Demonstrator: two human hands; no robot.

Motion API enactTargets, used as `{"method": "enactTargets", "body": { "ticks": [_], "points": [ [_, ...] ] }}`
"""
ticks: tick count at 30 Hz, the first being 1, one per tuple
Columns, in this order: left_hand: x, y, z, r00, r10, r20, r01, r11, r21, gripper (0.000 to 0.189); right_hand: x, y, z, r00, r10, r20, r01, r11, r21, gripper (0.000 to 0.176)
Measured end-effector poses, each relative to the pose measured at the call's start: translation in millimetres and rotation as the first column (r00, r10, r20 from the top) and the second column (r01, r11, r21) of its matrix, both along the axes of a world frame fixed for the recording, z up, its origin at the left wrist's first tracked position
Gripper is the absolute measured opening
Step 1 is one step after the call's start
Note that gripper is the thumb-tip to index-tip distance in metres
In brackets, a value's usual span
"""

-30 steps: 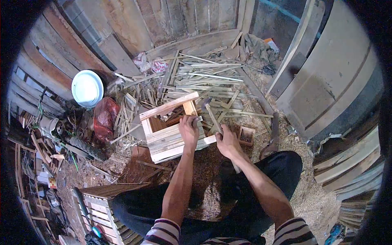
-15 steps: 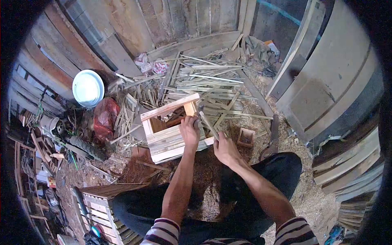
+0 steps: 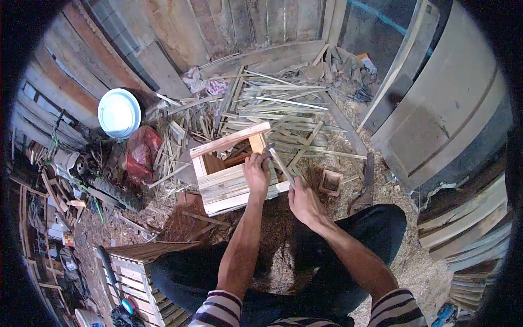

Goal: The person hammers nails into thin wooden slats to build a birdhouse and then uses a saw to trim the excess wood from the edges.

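A pale wooden crate (image 3: 229, 189) made of slats stands tilted in front of me, with an opening toward its far side. My left hand (image 3: 256, 173) is closed over the crate's top slat near the right end, its fingers curled at the edge of the opening. Whether a nail is between those fingers is too small to tell. Wrapped round the lower handle of a hammer (image 3: 281, 166) is my right hand (image 3: 305, 204). The hammer's head is up close beside my left fingers, at the crate's right end.
Loose thin wood strips (image 3: 283, 103) lie heaped beyond the crate. A small wooden box (image 3: 330, 183) and a handsaw (image 3: 369, 177) are to the right. On the left are a white basin (image 3: 119, 114), a red plastic bag (image 3: 143, 155) and a slatted crate (image 3: 133, 278) by my leg.
The hammer has tipped slightly, its head staying near my left fingers. The whole view has shifted a little; my left hand keeps its place on the crate.
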State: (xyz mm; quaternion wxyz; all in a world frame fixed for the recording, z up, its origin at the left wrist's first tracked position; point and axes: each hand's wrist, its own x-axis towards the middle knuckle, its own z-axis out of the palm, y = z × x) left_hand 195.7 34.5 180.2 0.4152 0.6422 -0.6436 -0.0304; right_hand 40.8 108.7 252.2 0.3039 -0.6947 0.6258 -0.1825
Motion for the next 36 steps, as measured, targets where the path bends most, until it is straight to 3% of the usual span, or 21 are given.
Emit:
{"method": "enactTargets", "body": {
  "ticks": [5, 8, 10, 20, 23, 25, 32, 34, 36],
  "points": [
    [2.2, 1.1, -1.2, 1.000, -0.023, -0.015, 0.024, 0.999, 0.021, 0.016, -0.6, -0.9, -8.1, 0.999, 0.019, -0.039, -0.021, 0.998, -0.064, 0.017],
    [2.2, 1.4, -1.9, 0.999, -0.021, -0.027, 0.021, 0.999, 0.027, 0.017, 0.6, -1.3, 8.1, 1.000, 0.014, -0.018, -0.012, 0.997, 0.074, 0.017],
    [1.6, 1.8, -1.8, 0.999, -0.016, -0.029, 0.017, 0.999, 0.029, 0.017, 0.3, -1.7, -4.1, 0.999, 0.020, -0.049, -0.020, 1.000, -0.002, 0.016],
    [1.0, 1.3, -0.8, 0.996, -0.034, -0.083, 0.030, 0.998, -0.047, 0.013, -2.9, -4.3, -11.6, 0.998, 0.041, -0.038, -0.043, 0.997, -0.064, 0.016],
    [3.0, -0.1, -4.1, 0.996, -0.041, -0.080, 0.036, 0.998, -0.058, 0.012, -0.5, -2.9, 4.2, 0.999, 0.006, -0.051, -0.004, 0.999, 0.036, 0.015],
    [3.3, -0.5, -6.9, 0.998, -0.027, -0.065, 0.024, 0.999, -0.043, 0.011, 0.7, -1.0, -5.2, 1.000, 0.003, -0.005, -0.004, 0.992, -0.125, 0.015],
    [4.3, -1.8, -4.9, 0.998, -0.019, -0.066, 0.015, 0.998, -0.059, 0.013, 0.1, -1.6, -7.8, 1.000, 0.000, 0.026, 0.003, 0.995, -0.096, 0.017],
    [5.2, 1.1, -7.1, 0.998, -0.019, -0.055, 0.016, 0.998, -0.058, 0.014, -3.9, -4.1, -30.4, 0.996, 0.085, -0.014, -0.086, 0.983, -0.161, 0.017],
    [3.8, -1.3, -3.5, 0.999, 0.001, -0.051, -0.005, 0.997, -0.078, 0.010, -4.2, -1.5, -19.2, 0.996, 0.068, -0.051, -0.074, 0.989, -0.125, 0.017]
  ]
}}
